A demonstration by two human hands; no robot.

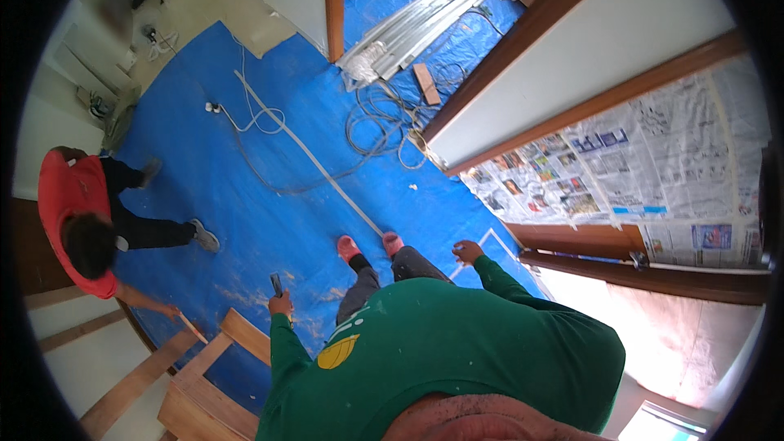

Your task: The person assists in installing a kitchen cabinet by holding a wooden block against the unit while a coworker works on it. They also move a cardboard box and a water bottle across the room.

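Note:
My left hand (280, 304) is closed round the lower end of a dark, narrow, flat object (276, 284) that looks like a phone. It is held out to the left of my legs, above the blue sheet (310, 220). On the other side, my right hand (468, 251) hangs over the sheet with its fingers loosely bent and apart. No held thing can be made out in it. My pink shoes (349, 247) stand on the sheet between the two hands.
At left, a person in a red top (73, 204) holds a thin strip (193, 328) by wooden boards (204, 396). A grey cable (359, 135), a white cord (265, 121) and metal profiles (433, 20) lie ahead. A newspaper-covered panel (637, 155) stands at right.

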